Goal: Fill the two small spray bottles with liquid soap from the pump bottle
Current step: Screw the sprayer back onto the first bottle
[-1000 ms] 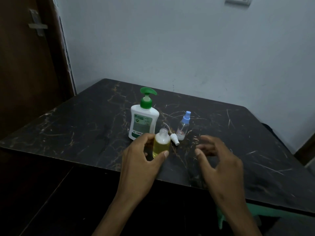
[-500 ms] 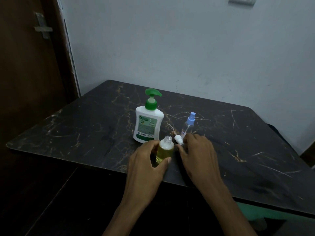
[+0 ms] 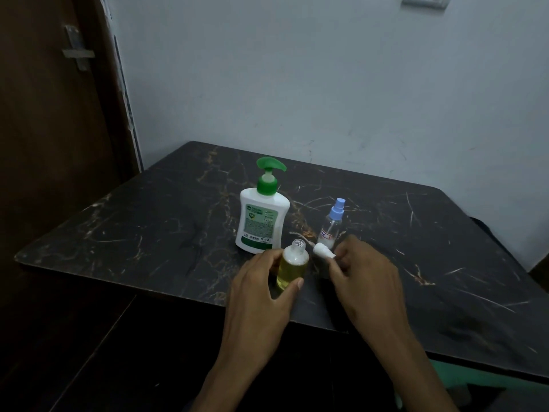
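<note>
- Fingers [image 3: 341, 258] of right hand [image 3: 365, 281] curled round white spray cap [image 3: 322, 251], nozzle end poking out up and to the left; grip clamped on cap, presumably to carry it back onto open neck.
- Just left of that grip: uncapped spray bottle [image 3: 292, 267], upright on table [image 3: 148, 233], threaded neck bare, yellow soap filling most of body.
- Wrapped round that bottle: left hand [image 3: 261, 295], thumb on near side, fingers on far side; grip closed on bottle, likely to steady it against twisting when cap goes on.
- Cap and neck near, not yet touching; cap held tilted, so needs turning upright over mouth before threading. Dip tube not made out.
- Just beyond right grip: second spray bottle [image 3: 331, 226], blue top on, clear body looking empty; parked close, probably as next one to fill.
- Beyond left grip, just behind filled bottle: pump bottle [image 3: 263, 221], white with green pump, spout pointing right; kept within easy reach for next fill.
- Judged roughly halfway: one bottle filled and awaiting cap, other untouched.
</note>
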`<action>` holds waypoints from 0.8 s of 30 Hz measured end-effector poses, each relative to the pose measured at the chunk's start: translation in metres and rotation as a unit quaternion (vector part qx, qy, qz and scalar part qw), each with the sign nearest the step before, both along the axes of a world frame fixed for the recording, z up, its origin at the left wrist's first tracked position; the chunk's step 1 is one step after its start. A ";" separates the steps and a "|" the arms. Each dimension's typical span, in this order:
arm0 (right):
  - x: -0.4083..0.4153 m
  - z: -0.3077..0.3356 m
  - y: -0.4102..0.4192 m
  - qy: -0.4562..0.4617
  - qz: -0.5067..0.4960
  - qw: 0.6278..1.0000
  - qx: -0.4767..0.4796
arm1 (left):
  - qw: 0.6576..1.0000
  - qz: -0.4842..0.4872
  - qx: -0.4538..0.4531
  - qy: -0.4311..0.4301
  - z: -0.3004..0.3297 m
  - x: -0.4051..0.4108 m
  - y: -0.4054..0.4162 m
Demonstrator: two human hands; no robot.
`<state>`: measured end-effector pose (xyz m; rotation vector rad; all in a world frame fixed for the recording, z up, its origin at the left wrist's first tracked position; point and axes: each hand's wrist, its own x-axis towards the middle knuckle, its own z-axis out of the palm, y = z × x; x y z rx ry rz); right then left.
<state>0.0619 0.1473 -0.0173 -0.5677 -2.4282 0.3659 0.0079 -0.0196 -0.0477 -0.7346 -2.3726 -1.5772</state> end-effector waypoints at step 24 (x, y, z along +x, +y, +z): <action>0.076 0.109 0.004 0.117 0.173 0.976 -0.060 | 1.000 -0.011 0.012 -0.009 0.002 0.004 0.001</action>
